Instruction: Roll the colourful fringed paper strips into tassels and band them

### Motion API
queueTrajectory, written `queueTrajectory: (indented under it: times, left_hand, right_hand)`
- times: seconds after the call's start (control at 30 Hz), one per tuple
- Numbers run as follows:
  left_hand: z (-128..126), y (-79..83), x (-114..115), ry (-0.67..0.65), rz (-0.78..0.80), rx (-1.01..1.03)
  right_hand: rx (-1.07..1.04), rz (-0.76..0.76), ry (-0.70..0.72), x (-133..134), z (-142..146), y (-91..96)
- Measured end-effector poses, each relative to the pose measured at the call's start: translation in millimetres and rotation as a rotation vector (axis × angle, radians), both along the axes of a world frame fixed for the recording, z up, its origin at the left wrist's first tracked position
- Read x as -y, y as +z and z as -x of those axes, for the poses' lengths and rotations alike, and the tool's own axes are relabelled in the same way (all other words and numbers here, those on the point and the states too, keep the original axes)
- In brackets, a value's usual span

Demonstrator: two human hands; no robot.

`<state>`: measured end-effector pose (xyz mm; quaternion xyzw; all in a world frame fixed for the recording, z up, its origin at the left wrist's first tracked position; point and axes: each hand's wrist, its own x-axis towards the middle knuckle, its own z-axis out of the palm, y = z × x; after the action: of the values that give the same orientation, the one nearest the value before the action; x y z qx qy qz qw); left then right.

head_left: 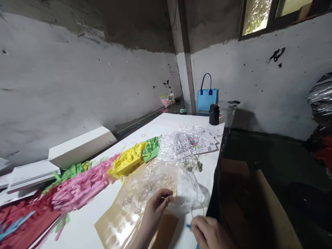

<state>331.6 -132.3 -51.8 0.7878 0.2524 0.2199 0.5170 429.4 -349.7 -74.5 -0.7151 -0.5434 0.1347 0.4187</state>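
Note:
My left hand (pixel 155 207) is pinched shut at the edge of a crumpled clear plastic bag (pixel 160 183) that holds pale bits; what the fingertips grip is too small to make out. My right hand (pixel 207 231) sits closed near the table's front edge, with a thin blue piece (pixel 188 226) sticking out of its fingers. A thin rubber band loop (pixel 197 209) lies on the white sheet just above that hand. Under the bag lies a brown card sheet (pixel 166 228).
Heaps of shredded paper run along the white table (pixel 85 228): red (pixel 26 218), pink (pixel 80 186), yellow (pixel 128 160), green (pixel 151 148). More clear plastic (pixel 181 141), printed sheets (pixel 207 143), a black jar (pixel 214 114), a blue bag (pixel 207 98), white boxes (pixel 80 147) at left.

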Motion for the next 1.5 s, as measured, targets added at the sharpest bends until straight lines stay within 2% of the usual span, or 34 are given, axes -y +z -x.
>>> queueTrajectory:
  times: [0.1, 0.17, 0.23, 0.33, 0.57, 0.87, 1.0, 1.13, 1.5]
  left_hand:
    - [-0.4, -2.3, 3.6, -0.006, -0.045, 0.052]
    - [0.0, -4.0, 5.3, -0.008, -0.087, 0.074]
    - [0.7, -5.0, 6.6, -0.005, -0.135, 0.085]
    - [1.4, -4.1, 8.1, -0.018, -0.207, 0.091]
    - [-0.9, 3.5, 11.5, -0.06, -0.281, 0.074]
    - [-1.4, 0.9, 13.6, -0.041, -0.216, -0.032]
    - [-0.6, 4.7, 16.0, -0.054, -0.231, -0.036]
    - [0.9, 8.5, 18.2, -0.073, -0.268, -0.019]
    - [-4.2, 4.1, 27.6, -0.023, -0.319, 0.007]
  right_hand:
    - [0.19, 0.057, -0.084, -32.1, -21.8, 25.1]
    - [0.272, 0.092, -0.087, -51.5, -30.7, 38.5]
    - [0.314, 0.114, -0.054, -66.2, -35.2, 44.4]
    - [0.379, 0.152, 0.033, -77.5, -37.8, 42.9]
    - [0.44, 0.188, 0.021, -79.4, -46.3, 46.5]
    - [0.583, 0.278, 0.162, -82.2, -44.9, 58.7]
    - [0.631, 0.279, 0.243, -81.9, -45.5, 61.6]
    - [0.626, 0.267, 0.25, -82.9, -47.9, 59.5]
    - [0.524, 0.241, 0.17, -78.2, -47.8, 41.1]
